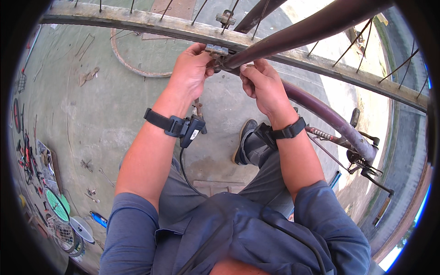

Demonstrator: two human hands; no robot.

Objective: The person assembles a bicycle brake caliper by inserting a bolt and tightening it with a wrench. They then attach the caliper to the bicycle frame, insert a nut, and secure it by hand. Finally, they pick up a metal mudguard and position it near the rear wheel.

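A maroon bicycle frame tube (pixel 302 34) crosses a bare metal wheel rim (pixel 137 20) with thin spokes. My left hand (pixel 192 66) is closed round a grey brake shoe (pixel 216 48) beside the rim, thumb and forefinger at its mount. A second brake shoe (pixel 225 18) shows on the far side of the rim. My right hand (pixel 263 85) sits just right of the brake, under the tube, with thumb and fingers pinched together. Whatever lies between those fingertips is too small to make out. Each wrist wears a black strap with a small device.
The lower frame tube (pixel 330 110) runs right to the crank and pedals (pixel 366 165). A loose hoop (pixel 133 68) lies on the concrete floor (pixel 82 119). Tools, a wire basket (pixel 62 233) and other parts lie at the left. My shoe (pixel 245 142) stands below my hands.
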